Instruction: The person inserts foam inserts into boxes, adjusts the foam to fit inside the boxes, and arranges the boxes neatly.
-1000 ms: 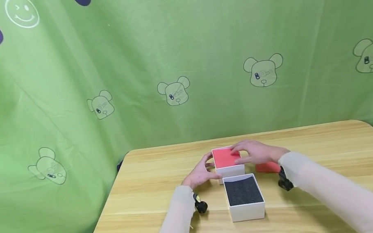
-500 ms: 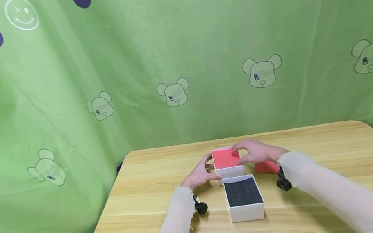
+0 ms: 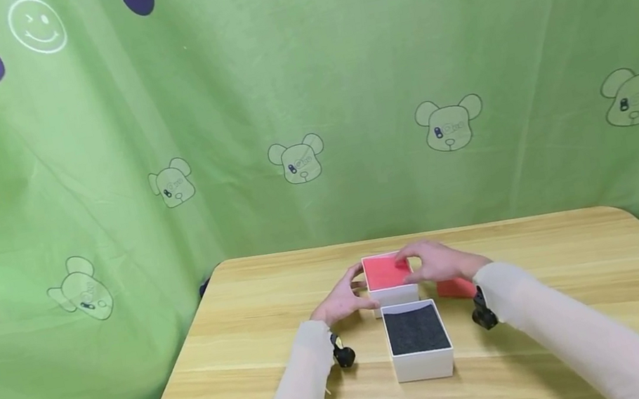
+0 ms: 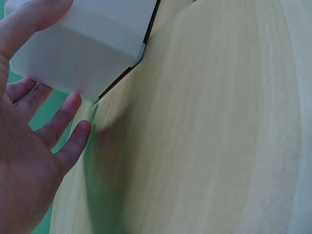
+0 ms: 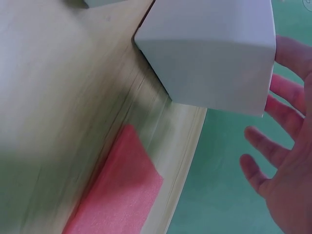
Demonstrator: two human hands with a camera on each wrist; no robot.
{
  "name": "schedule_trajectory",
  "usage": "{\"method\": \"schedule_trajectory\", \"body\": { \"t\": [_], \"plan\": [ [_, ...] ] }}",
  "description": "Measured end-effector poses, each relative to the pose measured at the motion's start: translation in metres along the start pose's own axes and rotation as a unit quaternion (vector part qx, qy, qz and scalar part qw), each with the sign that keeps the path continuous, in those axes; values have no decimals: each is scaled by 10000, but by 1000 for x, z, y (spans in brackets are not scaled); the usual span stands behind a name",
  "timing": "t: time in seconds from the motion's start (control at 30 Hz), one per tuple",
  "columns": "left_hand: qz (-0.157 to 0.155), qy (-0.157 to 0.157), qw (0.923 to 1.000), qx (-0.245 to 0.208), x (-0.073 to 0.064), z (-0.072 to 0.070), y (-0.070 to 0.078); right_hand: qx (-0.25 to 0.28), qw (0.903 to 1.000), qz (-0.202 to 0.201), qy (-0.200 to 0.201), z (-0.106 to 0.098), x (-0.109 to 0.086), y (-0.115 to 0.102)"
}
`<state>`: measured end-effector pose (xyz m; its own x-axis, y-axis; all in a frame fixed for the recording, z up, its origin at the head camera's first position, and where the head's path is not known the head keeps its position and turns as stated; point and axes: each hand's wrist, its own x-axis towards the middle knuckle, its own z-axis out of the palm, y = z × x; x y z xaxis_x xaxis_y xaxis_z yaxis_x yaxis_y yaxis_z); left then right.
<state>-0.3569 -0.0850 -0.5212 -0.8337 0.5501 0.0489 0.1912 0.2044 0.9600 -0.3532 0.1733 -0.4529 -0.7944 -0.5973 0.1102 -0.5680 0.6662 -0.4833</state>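
In the head view a white box (image 3: 395,296) stands toward the far side of the table, a red foam-like pad (image 3: 385,271) filling its top. My left hand (image 3: 342,297) holds this box around its left side, the thumb at the near corner and the fingers farther back. Over the right rim reaches my right hand (image 3: 441,261), fingertips touching the red pad, fingers loosely bent and spread. Its lower fingers hang free beside the box wall (image 5: 219,73) in the right wrist view. Just nearer stands a second white box (image 3: 423,365) with a dark grey pad (image 3: 416,330) inside.
A loose red piece (image 3: 456,288) lies on the wooden table (image 3: 565,284) right of the far box, under the right forearm. Behind the table hangs a green curtain (image 3: 347,66) with printed bear heads. Both wrists carry small black cameras (image 3: 343,352).
Hands and boxes keep nearly the same places. The whole head view has shifted very slightly.
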Motion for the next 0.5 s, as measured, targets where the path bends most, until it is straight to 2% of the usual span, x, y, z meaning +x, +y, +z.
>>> {"method": "schedule_trajectory", "body": {
  "t": [0.1,0.23,0.37,0.5],
  "plan": [
    [15,5,10000,-11,0,0,0,233,9995,192,95,-4,-5,0],
    [-6,38,9999,103,-1,0,1,377,9978,276,478,-14,-15,6],
    [-32,64,9999,133,-1,1,2,167,9965,320,758,-24,-25,22],
    [-31,65,9999,109,0,1,3,-86,9972,317,666,-30,-34,40]
  ]
}}
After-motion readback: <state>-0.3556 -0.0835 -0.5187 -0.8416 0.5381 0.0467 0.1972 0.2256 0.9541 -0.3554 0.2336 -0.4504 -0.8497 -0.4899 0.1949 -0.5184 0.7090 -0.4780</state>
